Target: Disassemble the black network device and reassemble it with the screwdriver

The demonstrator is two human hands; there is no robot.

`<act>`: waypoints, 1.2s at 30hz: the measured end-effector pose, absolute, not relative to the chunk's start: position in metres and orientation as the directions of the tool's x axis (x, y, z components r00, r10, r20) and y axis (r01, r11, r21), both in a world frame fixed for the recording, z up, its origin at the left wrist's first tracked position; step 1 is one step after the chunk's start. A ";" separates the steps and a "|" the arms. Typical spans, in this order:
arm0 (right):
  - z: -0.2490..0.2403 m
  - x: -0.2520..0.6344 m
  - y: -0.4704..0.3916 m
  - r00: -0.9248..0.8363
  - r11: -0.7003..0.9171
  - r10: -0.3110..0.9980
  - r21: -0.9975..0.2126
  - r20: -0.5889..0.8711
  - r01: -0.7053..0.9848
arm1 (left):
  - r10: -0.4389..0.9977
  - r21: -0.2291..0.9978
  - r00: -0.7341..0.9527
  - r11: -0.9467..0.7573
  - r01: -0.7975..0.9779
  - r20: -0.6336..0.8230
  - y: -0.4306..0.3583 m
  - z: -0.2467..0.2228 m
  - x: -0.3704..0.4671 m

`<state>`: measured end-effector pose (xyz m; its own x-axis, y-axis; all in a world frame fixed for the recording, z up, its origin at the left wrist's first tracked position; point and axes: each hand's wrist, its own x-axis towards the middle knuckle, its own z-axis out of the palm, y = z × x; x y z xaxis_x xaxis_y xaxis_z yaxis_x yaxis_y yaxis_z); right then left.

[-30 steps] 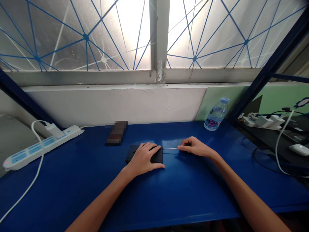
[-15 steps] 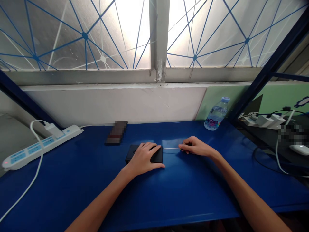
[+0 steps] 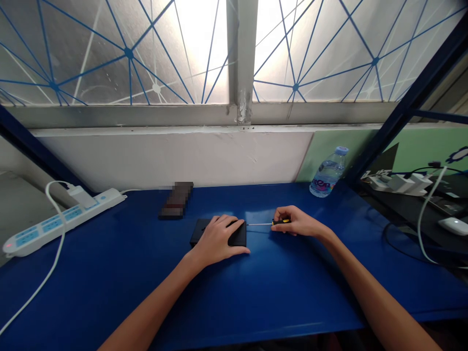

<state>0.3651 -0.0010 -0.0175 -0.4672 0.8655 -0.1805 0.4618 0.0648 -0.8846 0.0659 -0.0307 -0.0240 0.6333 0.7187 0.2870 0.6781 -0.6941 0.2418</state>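
Observation:
A black box (image 3: 237,237) lies on the blue table at the centre. My left hand (image 3: 220,238) rests over it, fingers across its top and thumb along the near right corner. To the right, my right hand (image 3: 294,222) is closed round the black and yellow handle of a screwdriver (image 3: 259,224). Its thin metal shaft points left, and the tip meets the box's right side near the far corner. The rest of the handle is hidden in my palm.
Behind the box on the left lies a dark blurred object (image 3: 177,201). A white power strip (image 3: 66,223) with a cable is at far left. A water bottle (image 3: 329,173) stands at the back right. Chargers, cables and a white mouse (image 3: 453,225) are further right.
The fingers of my right hand have shifted on the screwdriver, and its yellow and black handle now shows between them. My left hand and the box have stayed in place.

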 end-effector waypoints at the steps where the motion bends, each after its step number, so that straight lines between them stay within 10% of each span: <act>1: -0.016 0.365 -0.001 -0.471 0.075 0.863 -0.879 -0.180 0.472 | 0.717 0.240 0.635 -0.695 0.677 0.287 -0.031 -0.024 0.066; 36: -0.015 0.364 -0.002 -0.465 0.088 0.872 -0.889 -0.149 0.450 | 0.711 0.238 0.635 -0.701 0.672 0.302 -0.030 -0.026 0.065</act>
<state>0.3643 -0.0015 -0.0150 -0.4654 0.8724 -0.1491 0.4496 0.0879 -0.8889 0.0652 -0.0302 -0.0264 0.6350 0.7110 0.3020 0.6722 -0.7012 0.2376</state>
